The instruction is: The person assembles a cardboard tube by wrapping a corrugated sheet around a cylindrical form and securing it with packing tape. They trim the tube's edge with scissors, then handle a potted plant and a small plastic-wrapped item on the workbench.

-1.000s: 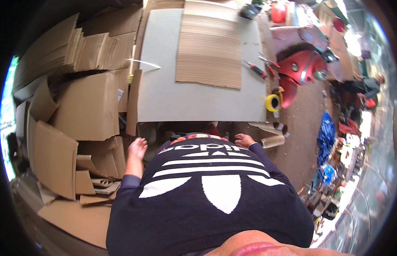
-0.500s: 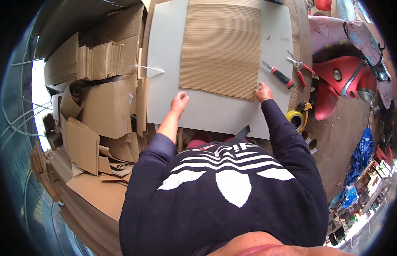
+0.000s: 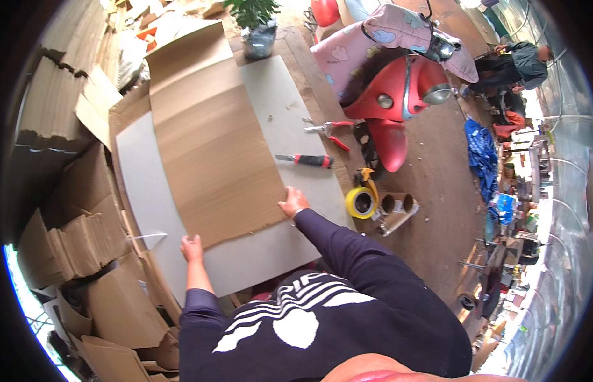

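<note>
A long brown cardboard sheet (image 3: pixel 214 140) with faint crosswise bands lies over a pale grey board (image 3: pixel 264 248). At the sheet's near left corner is my left hand (image 3: pixel 192 248), thumb and fingers slightly apart; whether it touches the cardboard is hard to tell. My right hand (image 3: pixel 293 203) is on the sheet's right edge near the other near corner, with thumb and fingers closed on that edge. Right of the sheet, on the board, lies a utility knife (image 3: pixel 309 160) with a red and black handle. Beyond it are red-handled pliers or snips (image 3: pixel 328 129).
A yellow tape roll (image 3: pixel 361 203) in a dispenser and cardboard tubes (image 3: pixel 398 204) sit at the right. Stacked cardboard (image 3: pixel 73 248) crowds the left. A potted plant (image 3: pixel 258 38) stands at the far edge, a red scooter (image 3: pixel 398 95) to the right. Another person (image 3: pixel 522 63) is far right.
The whole view has swung round, bringing the plant and the other person into sight. My left hand is now closer to the sheet's corner. My right hand remains at the right edge.
</note>
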Available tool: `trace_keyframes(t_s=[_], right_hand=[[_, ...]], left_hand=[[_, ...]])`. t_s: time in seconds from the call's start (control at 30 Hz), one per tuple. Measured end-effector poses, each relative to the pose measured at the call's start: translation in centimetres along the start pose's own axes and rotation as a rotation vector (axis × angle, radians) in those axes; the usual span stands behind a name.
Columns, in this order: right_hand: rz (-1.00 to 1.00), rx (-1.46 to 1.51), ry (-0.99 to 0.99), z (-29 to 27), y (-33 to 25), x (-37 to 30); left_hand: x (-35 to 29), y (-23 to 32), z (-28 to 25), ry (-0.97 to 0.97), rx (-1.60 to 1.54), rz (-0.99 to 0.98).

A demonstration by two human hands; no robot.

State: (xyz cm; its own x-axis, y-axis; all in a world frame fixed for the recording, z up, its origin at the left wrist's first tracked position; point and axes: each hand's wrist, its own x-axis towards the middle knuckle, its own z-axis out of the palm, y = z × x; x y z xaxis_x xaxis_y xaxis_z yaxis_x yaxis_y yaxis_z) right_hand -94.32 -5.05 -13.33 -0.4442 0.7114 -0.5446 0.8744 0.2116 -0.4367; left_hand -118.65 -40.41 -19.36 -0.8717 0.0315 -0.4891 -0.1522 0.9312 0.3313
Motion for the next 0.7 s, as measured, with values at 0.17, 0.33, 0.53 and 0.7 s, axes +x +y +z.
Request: trace_keyframes(t_s=[0.17, 0.33, 0.53, 0.7], right_hand=[[0.115, -0.087, -0.069, -0.5, -0.3, -1.5], [0.058, -0.059, -0.085, -1.0, 1.2, -4.4], [-0.034, -0.044, -0.105, -2.7, 1.2, -6.1], [-0.132, -0.093, -0.339, -3.4, 0.6, -4.8]], left_hand=[[-2.3, -1.4, -0.2, -0.059, -0.041, 0.136], [-5.2, -2.9, -1.1, -0.129, -0.1, 0.051], [-4.8, 1.4, -0.1, 0.22, 0.043, 0.495], [-0.9, 12.4, 3.2, 0.212, -0.024, 0.739]])
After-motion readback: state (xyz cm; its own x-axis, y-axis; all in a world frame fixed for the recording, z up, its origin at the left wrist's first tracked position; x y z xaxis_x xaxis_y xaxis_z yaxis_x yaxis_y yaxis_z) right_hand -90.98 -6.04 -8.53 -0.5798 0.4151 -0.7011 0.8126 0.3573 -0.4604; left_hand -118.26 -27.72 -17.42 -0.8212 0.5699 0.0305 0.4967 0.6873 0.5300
